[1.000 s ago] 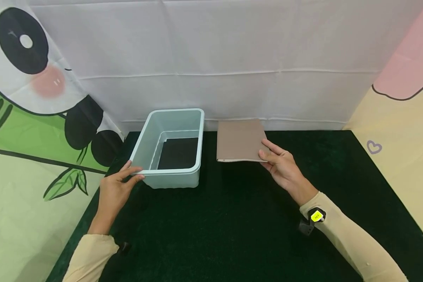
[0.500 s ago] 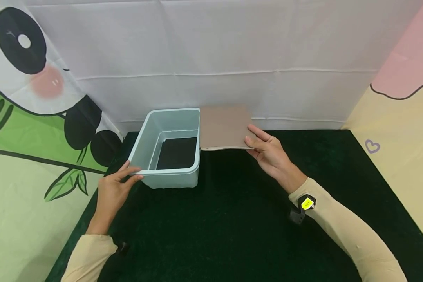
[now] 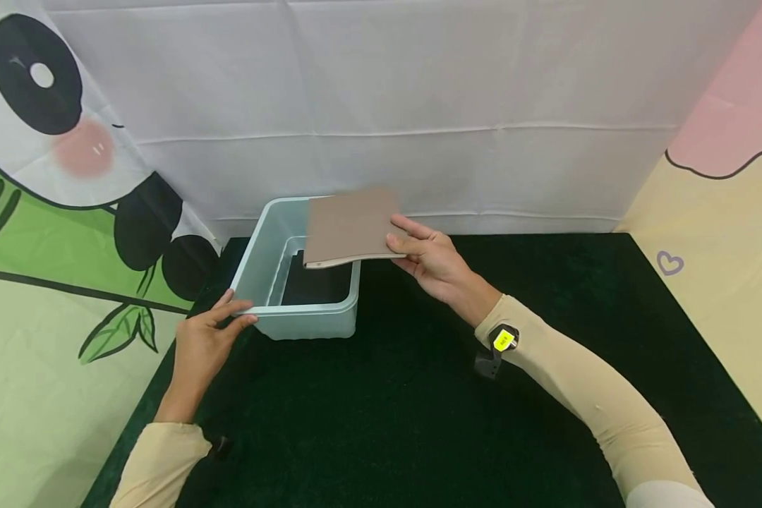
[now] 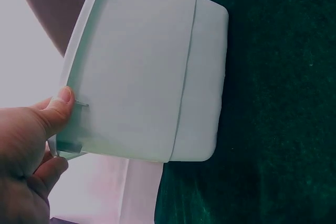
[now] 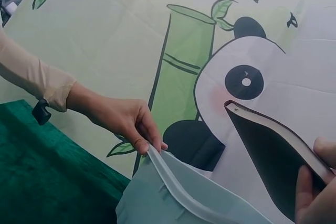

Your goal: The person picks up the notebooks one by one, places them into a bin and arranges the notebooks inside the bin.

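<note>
A taupe notebook [image 3: 351,227] with pale page edges is held in my right hand [image 3: 433,262], thumb on its cover and fingers beneath. It hangs over the right part of a light blue-green plastic bin [image 3: 305,321], hiding part of the rim and inside. In the right wrist view the notebook [image 5: 273,156] is tilted, above the bin [image 5: 157,198]. My left hand [image 3: 206,346] pinches the bin's near left corner; the left wrist view shows the thumb outside the rim. On the bin's floor lies a flat black rectangle [image 3: 314,286], its kind unclear.
A dark green cloth [image 3: 394,409] covers the table. Behind it hangs a white sheet [image 3: 419,85], with a cartoon-printed cloth [image 3: 127,310] on the left and a pink and yellow one [image 3: 730,247] on the right.
My right hand has carried the notebook leftward and slightly up, from right of the bin to over its right part. My left hand and the bin have stayed in place.
</note>
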A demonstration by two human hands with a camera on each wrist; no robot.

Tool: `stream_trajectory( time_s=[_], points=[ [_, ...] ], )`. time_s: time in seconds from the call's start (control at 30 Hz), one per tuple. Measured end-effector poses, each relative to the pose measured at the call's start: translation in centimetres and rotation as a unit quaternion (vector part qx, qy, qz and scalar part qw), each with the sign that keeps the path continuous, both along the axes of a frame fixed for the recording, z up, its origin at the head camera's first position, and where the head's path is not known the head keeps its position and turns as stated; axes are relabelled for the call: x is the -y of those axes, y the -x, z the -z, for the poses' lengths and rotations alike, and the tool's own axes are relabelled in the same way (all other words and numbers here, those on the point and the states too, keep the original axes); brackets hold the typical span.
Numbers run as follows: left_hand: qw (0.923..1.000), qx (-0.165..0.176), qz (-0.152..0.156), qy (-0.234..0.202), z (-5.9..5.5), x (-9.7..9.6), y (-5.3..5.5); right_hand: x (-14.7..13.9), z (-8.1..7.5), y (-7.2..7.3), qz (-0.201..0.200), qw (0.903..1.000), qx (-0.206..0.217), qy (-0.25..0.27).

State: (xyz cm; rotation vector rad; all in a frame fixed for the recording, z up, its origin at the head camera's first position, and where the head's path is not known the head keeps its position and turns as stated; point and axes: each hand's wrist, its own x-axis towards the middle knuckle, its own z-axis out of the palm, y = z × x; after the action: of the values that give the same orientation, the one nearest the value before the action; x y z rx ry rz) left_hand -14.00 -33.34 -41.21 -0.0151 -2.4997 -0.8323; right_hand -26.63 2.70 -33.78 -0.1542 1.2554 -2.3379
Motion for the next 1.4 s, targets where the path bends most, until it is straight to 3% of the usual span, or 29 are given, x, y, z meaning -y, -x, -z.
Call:
stream_trajectory(
  time_s=[0.63, 0.93, 1.4],
  points=[
    [1.0, -0.005, -0.002, 0.003, -0.1, -0.1, 0.1, 5.9, 1.2, 2.0, 0.017, 0.9989, 0.0, -0.043],
    [0.9998, -0.004, -0.017, 0.008, -0.3, 0.0, -0.2, 8.5, 1.9, 2.8, -0.001, 0.9967, -0.013, -0.081],
    [0.9999, 0.005, -0.014, 0.0, -0.1, 0.1, -0.3, 9.7, 2.6, 3.2, -0.014, 0.9918, -0.022, -0.125]
  ],
)
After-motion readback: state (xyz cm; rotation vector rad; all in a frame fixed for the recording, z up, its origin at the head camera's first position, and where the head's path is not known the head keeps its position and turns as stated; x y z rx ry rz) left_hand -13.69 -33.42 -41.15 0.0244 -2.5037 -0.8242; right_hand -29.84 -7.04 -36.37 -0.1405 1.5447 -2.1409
